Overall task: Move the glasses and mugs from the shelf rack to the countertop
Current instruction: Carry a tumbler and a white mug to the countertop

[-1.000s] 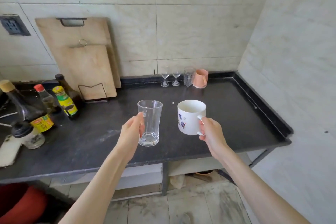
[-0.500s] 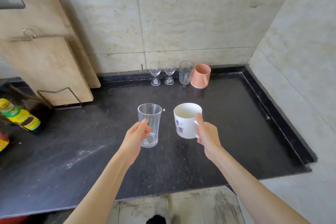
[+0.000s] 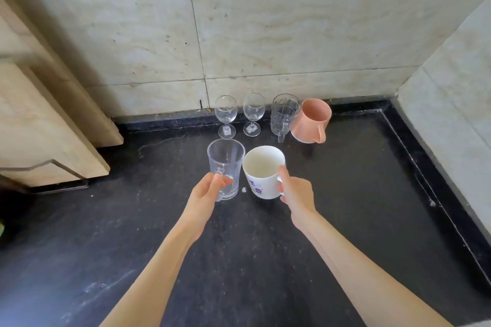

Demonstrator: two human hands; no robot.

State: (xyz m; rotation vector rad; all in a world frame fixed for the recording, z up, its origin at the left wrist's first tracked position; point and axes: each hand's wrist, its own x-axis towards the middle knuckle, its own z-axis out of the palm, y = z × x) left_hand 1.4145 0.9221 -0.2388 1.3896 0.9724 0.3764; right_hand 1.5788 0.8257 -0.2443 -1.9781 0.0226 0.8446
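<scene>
My left hand [image 3: 206, 194] grips the handle of a clear glass mug [image 3: 225, 164], held upright just above the black countertop [image 3: 358, 194]. My right hand [image 3: 296, 194] holds a white printed mug [image 3: 261, 171] by its handle, right beside the glass mug. Behind them, against the back wall, stand two small wine glasses [image 3: 225, 113] [image 3: 253, 111], a ribbed clear glass mug [image 3: 284, 115] and a pink mug [image 3: 313, 119]. The shelf rack is out of view.
Wooden cutting boards [image 3: 45, 125] lean in a wire holder at the left. Tiled walls close the back and the right side. A raised black rim [image 3: 414, 159] edges the counter on the right.
Both hands have carried the glass mug and white mug farther back over the counter, close to the row by the wall. The view has moved in; the bottles at left have left the frame.
</scene>
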